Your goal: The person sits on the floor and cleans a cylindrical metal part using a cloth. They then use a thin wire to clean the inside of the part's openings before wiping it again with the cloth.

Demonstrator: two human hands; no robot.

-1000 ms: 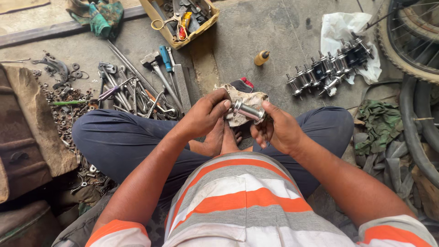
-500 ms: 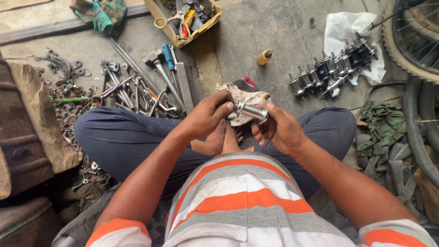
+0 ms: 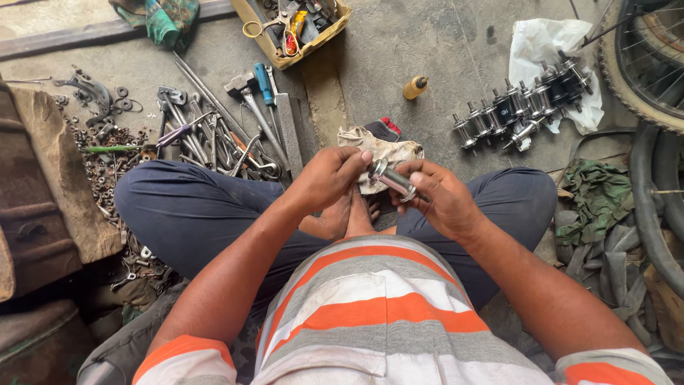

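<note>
I sit cross-legged on the concrete floor [image 3: 427, 64] and hold a shiny metal wheel hub [image 3: 392, 180] over my lap, just above my bare feet. My right hand [image 3: 442, 199] is closed around the hub's body, gripping it from below and from the side, with the flanged end pointing up and to the left. My left hand [image 3: 329, 175] is pinched shut on that flanged end, fingertips [image 3: 363, 158] touching the metal. Just beyond my hands a dirty rag [image 3: 381, 146] lies on the floor, partly hidden by them. To the left of it, near my left knee, a heap of spanners and other hand tools [image 3: 214, 135] is spread out, with a scatter of nuts and washers [image 3: 107, 157] further left. At the far edge of the floor stands a yellow tool tray [image 3: 274, 57] with scissors and small tools inside. A small amber bottle [image 3: 415, 87] stands near the middle. To the right, a row of hubs [image 3: 524, 107] lies on a white plastic bag [image 3: 548, 39], well apart from my hands. A spoked wheel with tyre [image 3: 641, 64] fills the far right corner, and a green cloth [image 3: 598, 196] lies beside my right knee.
</note>
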